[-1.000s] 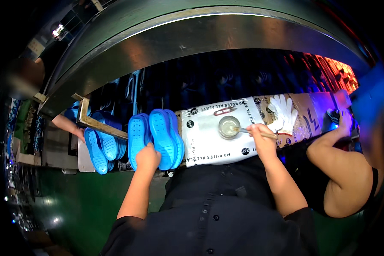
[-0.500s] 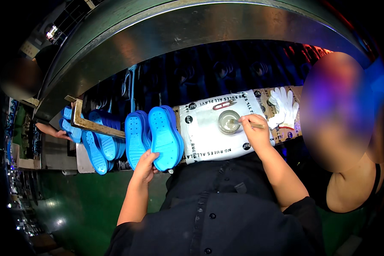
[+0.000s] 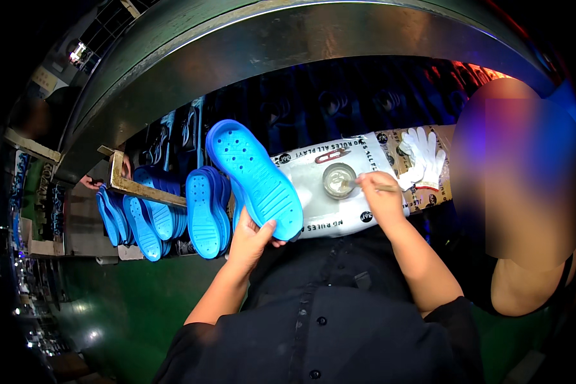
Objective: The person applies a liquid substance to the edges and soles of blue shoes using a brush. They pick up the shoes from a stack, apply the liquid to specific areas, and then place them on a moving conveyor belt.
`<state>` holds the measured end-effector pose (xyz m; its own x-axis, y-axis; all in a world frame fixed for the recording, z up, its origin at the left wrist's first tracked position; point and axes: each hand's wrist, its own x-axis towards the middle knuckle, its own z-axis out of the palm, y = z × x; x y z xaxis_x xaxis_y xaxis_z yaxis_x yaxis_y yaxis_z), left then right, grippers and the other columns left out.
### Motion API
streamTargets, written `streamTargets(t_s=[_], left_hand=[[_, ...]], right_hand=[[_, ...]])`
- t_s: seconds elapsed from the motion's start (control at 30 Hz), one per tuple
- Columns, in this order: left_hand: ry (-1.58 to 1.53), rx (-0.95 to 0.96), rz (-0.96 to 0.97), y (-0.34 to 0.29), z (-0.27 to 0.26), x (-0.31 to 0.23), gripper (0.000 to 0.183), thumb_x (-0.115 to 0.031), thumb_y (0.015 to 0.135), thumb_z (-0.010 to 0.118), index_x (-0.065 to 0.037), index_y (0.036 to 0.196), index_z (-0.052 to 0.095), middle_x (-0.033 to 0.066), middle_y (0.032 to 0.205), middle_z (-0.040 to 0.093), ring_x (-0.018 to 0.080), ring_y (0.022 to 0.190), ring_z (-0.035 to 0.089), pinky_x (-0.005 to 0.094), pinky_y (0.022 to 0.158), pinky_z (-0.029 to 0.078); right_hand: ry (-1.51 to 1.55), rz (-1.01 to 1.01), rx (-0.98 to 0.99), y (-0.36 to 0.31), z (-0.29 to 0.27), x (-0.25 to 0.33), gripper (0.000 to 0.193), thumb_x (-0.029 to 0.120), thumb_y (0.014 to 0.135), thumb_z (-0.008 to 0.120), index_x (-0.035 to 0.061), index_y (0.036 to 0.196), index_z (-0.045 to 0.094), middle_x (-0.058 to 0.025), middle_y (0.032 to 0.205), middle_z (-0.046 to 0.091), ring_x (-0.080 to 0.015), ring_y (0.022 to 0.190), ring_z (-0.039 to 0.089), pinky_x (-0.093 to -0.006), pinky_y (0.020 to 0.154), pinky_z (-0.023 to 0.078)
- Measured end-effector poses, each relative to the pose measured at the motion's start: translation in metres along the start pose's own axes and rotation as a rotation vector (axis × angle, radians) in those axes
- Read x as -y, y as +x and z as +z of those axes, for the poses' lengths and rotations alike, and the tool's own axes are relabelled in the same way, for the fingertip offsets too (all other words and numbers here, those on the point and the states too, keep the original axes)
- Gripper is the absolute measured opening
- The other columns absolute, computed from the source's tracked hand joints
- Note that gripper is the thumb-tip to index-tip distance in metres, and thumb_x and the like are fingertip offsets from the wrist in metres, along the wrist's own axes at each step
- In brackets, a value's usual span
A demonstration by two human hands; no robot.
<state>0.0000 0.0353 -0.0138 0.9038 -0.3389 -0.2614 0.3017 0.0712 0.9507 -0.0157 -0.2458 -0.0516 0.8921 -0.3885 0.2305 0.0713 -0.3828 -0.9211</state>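
Note:
My left hand grips a bright blue shoe sole by its near end and holds it tilted up off the row, its studded face toward me. My right hand holds a thin brush whose tip dips into a small round glass jar. The jar stands on a white printed sheet spread over the bench in front of me.
More blue soles stand on edge to the left, behind a wooden bar. White work gloves and a red-handled tool lie on the sheet. A person stands close on my right; another person's hand shows at far left.
My left hand has lifted one blue sole out of the row and raised it toward me. My right hand stays at the jar with the brush.

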Motion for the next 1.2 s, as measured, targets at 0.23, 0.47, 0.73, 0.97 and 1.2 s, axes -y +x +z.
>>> streamTargets(t_s=[0.23, 0.47, 0.73, 0.97, 1.2], left_hand=[[0.085, -0.084, 0.157, 0.010, 0.011, -0.003, 0.044, -0.011, 0.087, 0.054, 0.002, 0.123, 0.033, 0.0138, 0.090, 0.060, 0.0153, 0.062, 0.062, 0.0236, 0.052, 0.051], [0.169, -0.175, 0.297, 0.013, 0.034, -0.016, 0.038, -0.009, 0.084, 0.057, 0.005, 0.115, 0.041, 0.0135, 0.088, 0.062, 0.0168, 0.070, 0.064, 0.0279, 0.061, 0.053], [0.339, -0.208, 0.534, 0.013, 0.042, -0.016, 0.047, -0.007, 0.078, 0.062, 0.007, 0.118, 0.043, 0.0144, 0.088, 0.065, 0.0187, 0.080, 0.065, 0.0291, 0.072, 0.050], [0.498, -0.161, 0.743, 0.011, 0.039, -0.013, 0.058, -0.002, 0.072, 0.064, 0.002, 0.125, 0.041, 0.0151, 0.084, 0.065, 0.0200, 0.070, 0.065, 0.0294, 0.065, 0.050], [0.593, -0.155, 0.937, 0.014, 0.034, -0.006, 0.067, 0.001, 0.068, 0.066, -0.001, 0.129, 0.038, 0.0152, 0.079, 0.064, 0.0259, 0.064, 0.064, 0.0318, 0.058, 0.049]], right_hand=[[0.105, 0.194, 0.052, 0.001, -0.008, 0.005, 0.025, 0.022, 0.091, 0.056, 0.0013, 0.082, 0.067, -0.0037, 0.075, 0.062, -0.0106, 0.071, 0.054, -0.0247, 0.066, 0.043], [0.564, 0.259, -0.125, -0.016, -0.020, 0.047, 0.026, 0.021, 0.093, 0.052, -0.0011, 0.086, 0.065, -0.0079, 0.082, 0.064, -0.0126, 0.073, 0.055, -0.0270, 0.072, 0.044], [0.046, -0.394, 0.162, -0.038, -0.018, 0.109, 0.019, 0.015, 0.086, 0.054, 0.0046, 0.076, 0.067, -0.0050, 0.069, 0.062, -0.0201, 0.067, 0.057, -0.0369, 0.085, 0.039], [-0.065, -0.470, 0.209, -0.037, -0.014, 0.110, 0.014, 0.014, 0.083, 0.058, 0.0067, 0.074, 0.066, -0.0030, 0.067, 0.061, -0.0205, 0.066, 0.056, -0.0382, 0.084, 0.039], [-0.147, -0.439, 0.208, -0.037, -0.012, 0.107, 0.014, 0.014, 0.083, 0.058, 0.0078, 0.072, 0.066, -0.0032, 0.065, 0.060, -0.0209, 0.065, 0.055, -0.0393, 0.085, 0.039]])
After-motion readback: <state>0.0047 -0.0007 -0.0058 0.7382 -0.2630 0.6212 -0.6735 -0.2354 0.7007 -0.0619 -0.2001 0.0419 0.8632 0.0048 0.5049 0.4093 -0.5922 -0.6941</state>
